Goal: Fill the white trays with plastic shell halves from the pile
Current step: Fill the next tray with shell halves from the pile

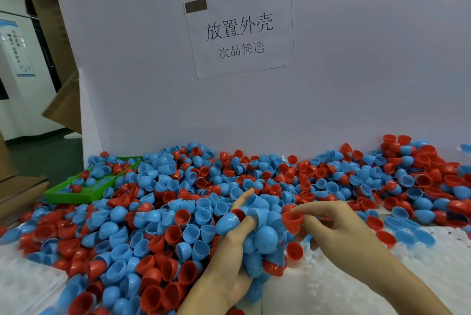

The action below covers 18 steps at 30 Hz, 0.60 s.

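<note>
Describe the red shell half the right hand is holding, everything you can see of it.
The red shell half is a small cup of smooth, glossy plastic, rounded at the closed end with a plain circular rim. It is held above the pile, its open mouth facing up and toward the camera, the hollow inside showing. The right hand pinches its rim between thumb and fingertips. To its left sits the bunch of blue shell halves gripped by the left hand; whether it touches them cannot be told.

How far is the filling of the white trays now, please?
Early, it seems. The white tray near the hands looks mostly unfilled. In hand: the left hand holds a cluster of blue shell halves, and the right hand pinches a red shell half. Left: a large pile of red and blue halves.
</note>
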### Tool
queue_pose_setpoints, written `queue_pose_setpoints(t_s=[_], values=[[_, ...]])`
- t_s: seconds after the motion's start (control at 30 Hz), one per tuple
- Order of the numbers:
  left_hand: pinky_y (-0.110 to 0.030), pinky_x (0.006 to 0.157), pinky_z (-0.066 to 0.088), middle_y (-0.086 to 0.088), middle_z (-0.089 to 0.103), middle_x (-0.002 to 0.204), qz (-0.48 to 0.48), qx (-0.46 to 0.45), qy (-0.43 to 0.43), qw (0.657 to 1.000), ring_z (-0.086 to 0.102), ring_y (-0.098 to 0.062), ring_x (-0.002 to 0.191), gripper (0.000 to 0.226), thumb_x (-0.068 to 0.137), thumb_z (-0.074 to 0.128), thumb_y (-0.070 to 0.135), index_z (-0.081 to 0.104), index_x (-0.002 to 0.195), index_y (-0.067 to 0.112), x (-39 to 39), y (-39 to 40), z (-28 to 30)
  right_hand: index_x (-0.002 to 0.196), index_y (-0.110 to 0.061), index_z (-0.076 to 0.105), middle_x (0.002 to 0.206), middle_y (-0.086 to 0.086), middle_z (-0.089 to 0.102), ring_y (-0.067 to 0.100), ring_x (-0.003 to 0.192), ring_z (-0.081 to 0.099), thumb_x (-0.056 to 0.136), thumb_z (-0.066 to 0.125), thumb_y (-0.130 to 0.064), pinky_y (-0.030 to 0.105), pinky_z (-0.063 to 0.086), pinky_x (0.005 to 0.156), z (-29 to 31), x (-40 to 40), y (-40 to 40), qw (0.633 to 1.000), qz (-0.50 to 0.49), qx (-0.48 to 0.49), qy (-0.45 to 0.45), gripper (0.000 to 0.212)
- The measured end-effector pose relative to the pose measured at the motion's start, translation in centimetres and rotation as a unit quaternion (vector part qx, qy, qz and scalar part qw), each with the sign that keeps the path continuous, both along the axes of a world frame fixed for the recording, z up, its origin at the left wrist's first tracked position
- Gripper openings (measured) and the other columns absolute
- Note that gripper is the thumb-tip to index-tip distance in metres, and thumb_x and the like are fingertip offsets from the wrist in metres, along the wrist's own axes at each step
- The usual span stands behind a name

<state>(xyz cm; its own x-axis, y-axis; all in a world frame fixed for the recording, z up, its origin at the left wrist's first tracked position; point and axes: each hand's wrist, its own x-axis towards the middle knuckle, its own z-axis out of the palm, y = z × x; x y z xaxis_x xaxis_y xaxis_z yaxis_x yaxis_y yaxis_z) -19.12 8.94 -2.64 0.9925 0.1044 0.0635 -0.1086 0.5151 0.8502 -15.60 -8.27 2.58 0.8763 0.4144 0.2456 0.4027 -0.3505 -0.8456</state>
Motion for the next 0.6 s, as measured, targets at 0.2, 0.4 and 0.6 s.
queue_pose_setpoints(t_s=[0.2, 0.4, 0.6], values=[[-0.045, 0.079, 0.061, -0.009, 0.072, 0.123, 0.005, 0.008, 0.0, 1.0, 0.07, -0.034, 0.108, 0.047, 0.074, 0.069, 0.032, 0.069, 0.12, 0.041, -0.01, 0.14, 0.07, 0.082, -0.03, 0.081, 0.091, -0.005, 0.077, 0.017, 0.078, 0.074, 0.075, 0.06, -0.054, 0.022, 0.056, 0.064, 0.11, 0.48, -0.25, 0.989, 0.066, 0.091, 0.1, 0.033], [-0.054, 0.094, 0.055, -0.012, 0.067, 0.13, 0.011, 0.018, -0.006, 1.0, 0.068, -0.037, 0.112, 0.053, 0.068, 0.08, 0.038, 0.069, 0.12, 0.042, -0.05, 0.19, 0.02, 0.089, -0.025, 0.079, 0.094, -0.006, 0.077, 0.025, 0.079, 0.075, 0.078, 0.07, -0.042, 0.025, 0.06, 0.065, -0.18, 0.72, -0.45, 0.975, 0.084, 0.123, 0.163, 0.022], [-0.045, 0.083, 0.059, -0.011, 0.07, 0.126, 0.003, 0.011, -0.011, 1.0, 0.07, -0.035, 0.11, 0.05, 0.068, 0.077, 0.036, 0.07, 0.117, 0.042, 0.1, 0.2, -0.08, 0.098, -0.026, 0.075, 0.09, -0.004, 0.077, 0.019, 0.078, 0.074, 0.091, 0.065, -0.001, 0.023, 0.058, 0.066, -0.3, 0.66, -0.63, 0.987, 0.058, 0.073, 0.13, 0.028]])
